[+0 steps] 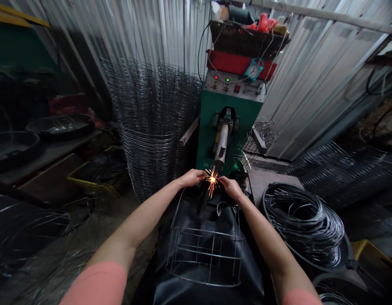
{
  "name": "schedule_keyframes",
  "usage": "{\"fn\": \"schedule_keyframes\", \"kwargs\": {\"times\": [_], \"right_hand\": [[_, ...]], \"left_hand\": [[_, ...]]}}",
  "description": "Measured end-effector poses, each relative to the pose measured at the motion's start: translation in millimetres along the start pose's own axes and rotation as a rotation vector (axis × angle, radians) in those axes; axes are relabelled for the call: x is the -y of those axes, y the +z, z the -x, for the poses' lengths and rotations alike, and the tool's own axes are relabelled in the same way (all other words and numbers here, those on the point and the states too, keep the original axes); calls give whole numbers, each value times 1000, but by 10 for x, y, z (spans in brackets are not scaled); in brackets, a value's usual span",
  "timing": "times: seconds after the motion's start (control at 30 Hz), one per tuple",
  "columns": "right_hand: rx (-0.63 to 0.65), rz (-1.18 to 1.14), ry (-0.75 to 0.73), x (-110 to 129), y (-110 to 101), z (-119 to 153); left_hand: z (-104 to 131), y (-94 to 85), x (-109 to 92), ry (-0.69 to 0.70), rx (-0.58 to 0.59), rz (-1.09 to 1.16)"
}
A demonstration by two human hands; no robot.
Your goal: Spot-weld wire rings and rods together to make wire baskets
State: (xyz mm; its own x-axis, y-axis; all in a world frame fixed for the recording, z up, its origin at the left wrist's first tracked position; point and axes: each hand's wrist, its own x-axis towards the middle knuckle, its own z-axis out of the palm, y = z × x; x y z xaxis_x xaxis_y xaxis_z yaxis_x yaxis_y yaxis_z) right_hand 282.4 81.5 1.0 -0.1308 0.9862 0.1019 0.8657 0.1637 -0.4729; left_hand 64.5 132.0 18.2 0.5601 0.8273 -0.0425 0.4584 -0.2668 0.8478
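Observation:
Both my hands reach forward to the tip of a spot welder (221, 146), where bright orange sparks (212, 178) fly. My left hand (193, 177) is closed in a pinch just left of the sparks. On the other side, my right hand (230, 187) pinches close to the same spot. Between them they hold the far end of a wire frame (207, 253), whose grid of rods rests over the black apron (183, 220) on my lap. Fingertips and the exact joint are partly lost in the glare.
Tall stacks of curved wire panels (148, 148) stand left of the green machine (208, 112). A black tray of wire rings (305, 224) sits on a stand at my right. A yellow crate (87, 184) and black round trays (60, 126) lie to the left.

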Motion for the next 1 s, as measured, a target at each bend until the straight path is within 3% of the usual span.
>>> {"fn": "schedule_keyframes", "kwargs": {"times": [0.4, 0.6, 0.87, 1.0], "right_hand": [[4, 165, 59, 97, -22, 61], [-3, 188, 78, 115, -22, 67], [9, 240, 108, 128, -16, 73], [-5, 157, 131, 114, -20, 60]], "left_hand": [[-12, -5, 6, 130, -41, -123], [18, -30, -28, 22, -13, -110], [34, -29, -48, 2, -11, -73], [48, -22, -22, -10, -20, -44]]}}
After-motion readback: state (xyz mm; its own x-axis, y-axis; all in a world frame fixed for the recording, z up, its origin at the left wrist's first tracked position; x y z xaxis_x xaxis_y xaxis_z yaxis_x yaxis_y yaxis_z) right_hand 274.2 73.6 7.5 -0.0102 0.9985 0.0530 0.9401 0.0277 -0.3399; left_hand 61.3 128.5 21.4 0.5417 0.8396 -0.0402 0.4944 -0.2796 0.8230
